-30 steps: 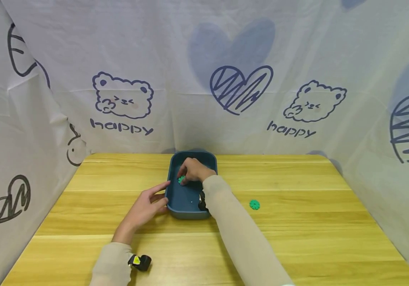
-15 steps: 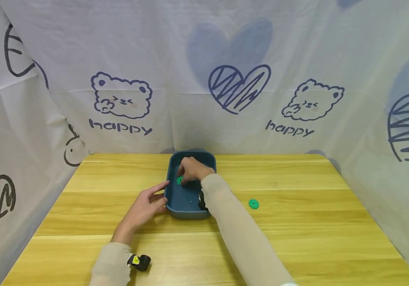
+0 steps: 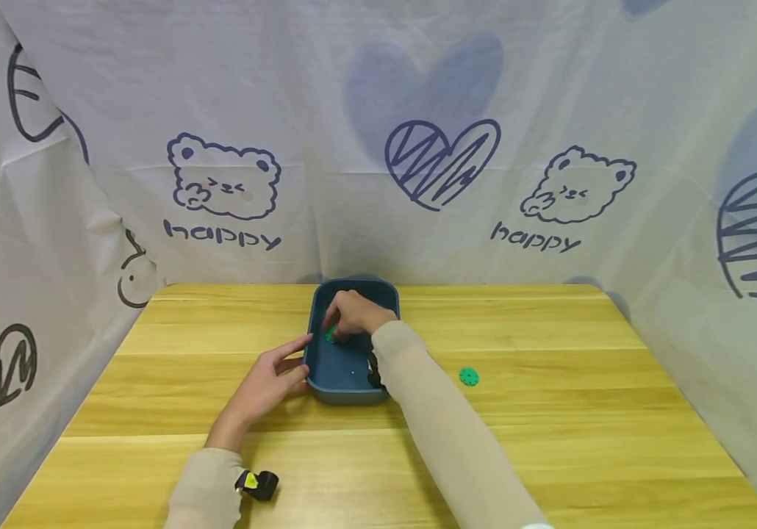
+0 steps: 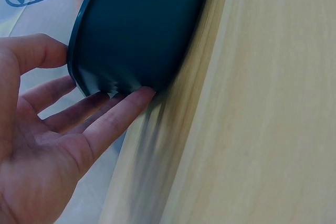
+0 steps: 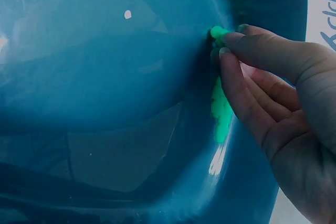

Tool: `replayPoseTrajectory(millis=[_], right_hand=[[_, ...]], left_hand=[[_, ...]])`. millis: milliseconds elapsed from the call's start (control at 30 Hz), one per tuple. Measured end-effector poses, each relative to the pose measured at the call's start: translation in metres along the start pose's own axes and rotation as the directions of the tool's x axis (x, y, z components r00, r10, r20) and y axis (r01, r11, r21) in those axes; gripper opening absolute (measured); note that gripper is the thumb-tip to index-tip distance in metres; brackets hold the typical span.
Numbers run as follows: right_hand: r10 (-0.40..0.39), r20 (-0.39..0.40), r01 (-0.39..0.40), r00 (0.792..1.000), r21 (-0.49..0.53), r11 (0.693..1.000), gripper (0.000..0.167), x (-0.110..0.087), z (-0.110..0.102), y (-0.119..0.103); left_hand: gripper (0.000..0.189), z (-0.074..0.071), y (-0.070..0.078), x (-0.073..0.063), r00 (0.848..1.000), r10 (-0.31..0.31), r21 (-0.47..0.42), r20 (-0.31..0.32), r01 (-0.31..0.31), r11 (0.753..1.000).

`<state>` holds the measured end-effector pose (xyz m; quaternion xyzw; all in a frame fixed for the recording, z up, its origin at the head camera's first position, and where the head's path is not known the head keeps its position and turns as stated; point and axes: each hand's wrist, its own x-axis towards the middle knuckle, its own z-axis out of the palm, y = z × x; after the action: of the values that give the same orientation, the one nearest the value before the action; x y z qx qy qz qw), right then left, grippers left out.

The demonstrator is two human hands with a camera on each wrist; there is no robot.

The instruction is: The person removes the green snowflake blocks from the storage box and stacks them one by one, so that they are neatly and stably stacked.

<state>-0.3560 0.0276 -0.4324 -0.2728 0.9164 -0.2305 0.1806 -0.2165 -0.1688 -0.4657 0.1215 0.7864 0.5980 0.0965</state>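
Pinching a green disc (image 5: 221, 111) between thumb and fingertips, the right hand (image 3: 355, 312) is inside the blue box (image 3: 339, 367), by its inner wall; the fingers partly hide the disc. The left hand (image 3: 267, 386), fingers and thumb spread, touches the box's outside, nearer the person than the right hand. A black device (image 3: 262, 486) sits behind the left hand, at the sleeve (image 3: 206, 488). Another disc (image 3: 469, 377) lies on the table (image 3: 570, 411), right of the right forearm. Beyond both hands hangs a printed cloth (image 3: 332, 220).
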Motion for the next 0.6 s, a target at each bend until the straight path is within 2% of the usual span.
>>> replayPoseTrajectory(millis=[167,600], right_hand=[[0.007,0.006,-0.007,1.0,-0.006,1.0,0.02,-0.0009,-0.0003,0.0013],[0.021,0.017,-0.02,1.0,-0.083,0.996,0.033,-0.0007,0.0006,0.005]], left_hand=[[0.057,-0.0009,0.0002,0.0,1.0,0.001,-0.003,0.002,-0.001,1.0],[0.057,-0.0013,0.0,-0.0007,1.0,-0.004,-0.012,0.01,0.004,1.0]])
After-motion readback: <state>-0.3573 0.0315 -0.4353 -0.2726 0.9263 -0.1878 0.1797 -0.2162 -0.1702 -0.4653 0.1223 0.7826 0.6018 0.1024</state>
